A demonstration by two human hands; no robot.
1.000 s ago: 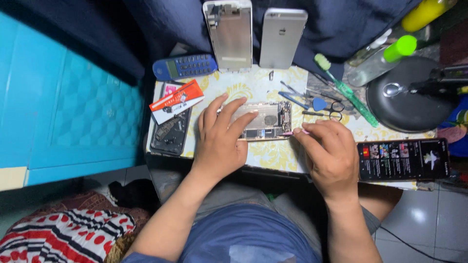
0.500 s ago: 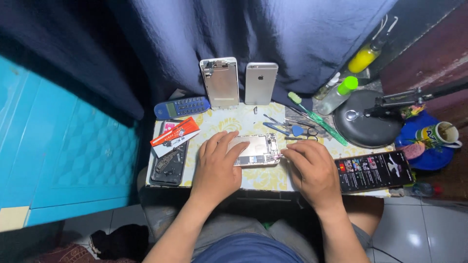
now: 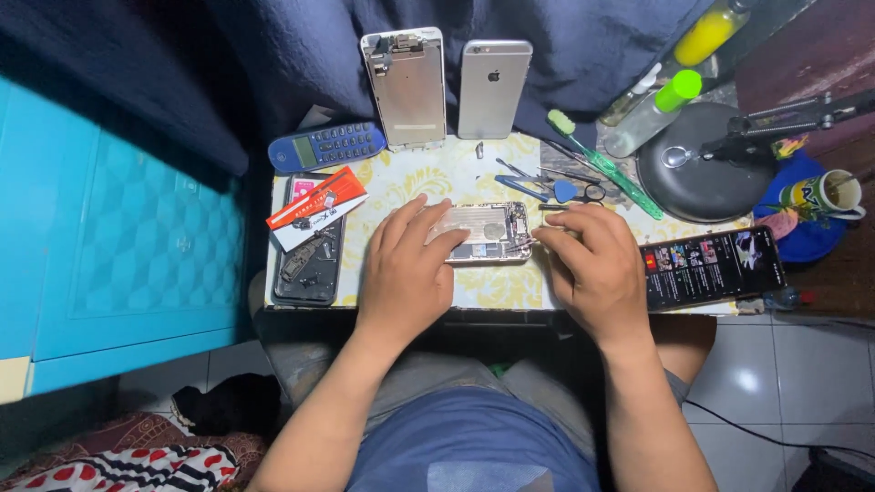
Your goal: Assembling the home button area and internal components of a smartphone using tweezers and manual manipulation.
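Note:
An opened phone body with its insides exposed lies on the small patterned table. My left hand rests on its left half, fingers spread and pressing it down. At the phone's right edge my right hand pinches a thin tool, possibly tweezers, its tip touching the phone's inside. Leaning against the dark curtain at the back are a detached phone screen and a silver phone back.
A blue handset, a red and white card and a dark tray of parts lie left. Tweezers, a blue pick and a green toothbrush lie right, near a black lamp base, bottles, a lit phone and a mug.
The view has shifted and drawn slightly closer. Both hands stay on the opened phone; my right hand has moved in to its right edge.

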